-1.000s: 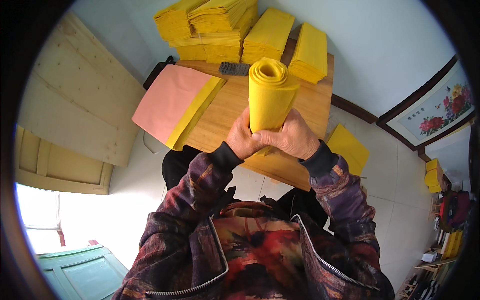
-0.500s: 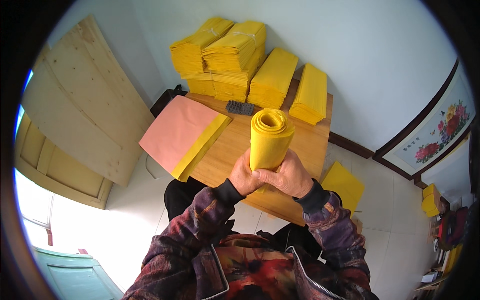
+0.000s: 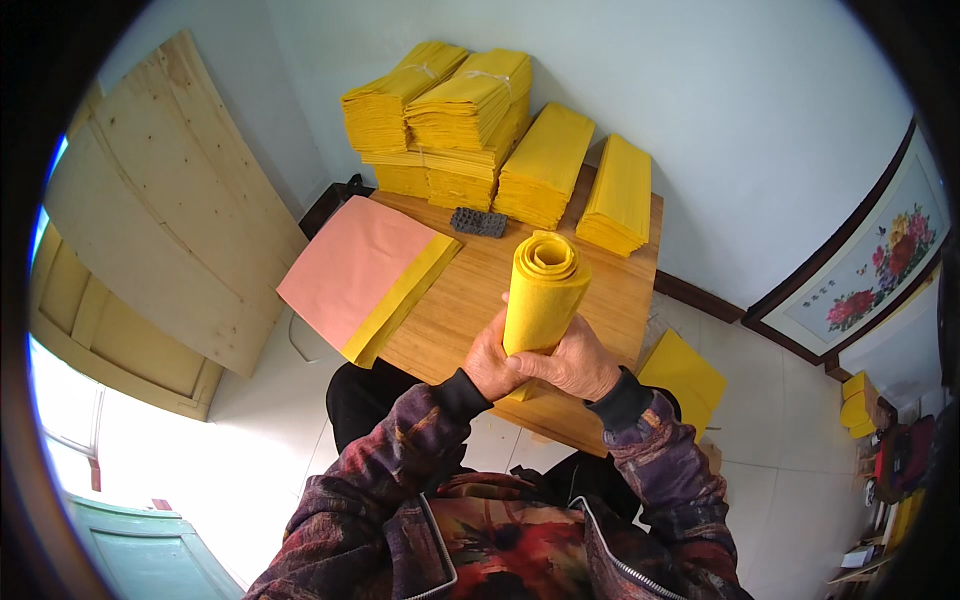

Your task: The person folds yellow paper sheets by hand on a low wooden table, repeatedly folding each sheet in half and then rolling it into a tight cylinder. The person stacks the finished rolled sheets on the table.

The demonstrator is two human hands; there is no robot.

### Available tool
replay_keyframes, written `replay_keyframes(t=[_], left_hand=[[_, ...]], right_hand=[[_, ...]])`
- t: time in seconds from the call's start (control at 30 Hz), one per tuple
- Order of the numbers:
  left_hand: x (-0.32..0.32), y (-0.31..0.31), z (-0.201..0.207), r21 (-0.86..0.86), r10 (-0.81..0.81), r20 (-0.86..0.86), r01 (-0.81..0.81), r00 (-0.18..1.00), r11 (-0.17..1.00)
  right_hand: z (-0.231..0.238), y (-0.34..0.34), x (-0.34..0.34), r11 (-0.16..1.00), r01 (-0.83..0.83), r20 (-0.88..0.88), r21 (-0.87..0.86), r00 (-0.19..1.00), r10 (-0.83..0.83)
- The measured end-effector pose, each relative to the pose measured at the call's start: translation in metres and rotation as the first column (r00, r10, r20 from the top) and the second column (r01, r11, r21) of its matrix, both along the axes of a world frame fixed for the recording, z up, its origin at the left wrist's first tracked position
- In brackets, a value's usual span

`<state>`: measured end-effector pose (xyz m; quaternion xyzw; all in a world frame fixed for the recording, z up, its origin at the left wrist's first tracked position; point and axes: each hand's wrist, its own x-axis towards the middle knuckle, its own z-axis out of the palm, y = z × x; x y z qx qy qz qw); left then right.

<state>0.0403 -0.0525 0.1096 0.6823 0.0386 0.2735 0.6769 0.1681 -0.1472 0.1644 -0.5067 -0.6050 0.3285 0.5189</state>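
Between my two hands stands a roll of yellow paper (image 3: 542, 312), upright above the near part of the table, its coiled layers and hollow centre showing at the top. My left hand (image 3: 490, 358) wraps the roll's lower left side. Around its lower right side closes my right hand (image 3: 582, 362), with the thumb across the front. A small yellow piece shows just beneath the hands. Left of the roll, a pink sheet (image 3: 350, 272) lies over yellow paper (image 3: 405, 300) that sticks out along its right edge. Farther back rests a dark grey, bumpy block (image 3: 478, 222).
Tied bundles of folded yellow paper (image 3: 470, 105) are piled at the back of the wooden table (image 3: 610, 300), with two separate stacks (image 3: 615, 195) to their right. More yellow paper (image 3: 682, 380) lies low beyond the right edge. A wooden board (image 3: 170, 200) leans at left; a framed flower picture (image 3: 865, 260) stands at right.
The roll looks narrower and more tightly coiled, and is held a little more upright. Both hands remain around it, having shifted slightly.
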Motion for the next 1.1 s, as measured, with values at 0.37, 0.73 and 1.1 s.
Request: replay_keyframes(t=[0.37,0.73,1.1], left_hand=[[0.001,0.0,0.003,-0.013,0.033,0.021,-0.033,0.999,0.999],[0.007,-0.001,-0.007,-0.075,0.054,0.002,-0.054,0.999,0.996],[-0.005,0.005,-0.003,-0.725,-0.038,0.271,0.23,0.962,0.649]], right_hand=[[0.008,0.004,-0.008,0.995,0.048,-0.027,0.083,0.999,-0.046],[-0.008,0.003,-0.001,1.0,0.018,-0.025,0.003,1.0,-0.018],[-0.049,-0.028,0.025,0.892,-0.356,-0.47,-0.28,0.861,0.195]])
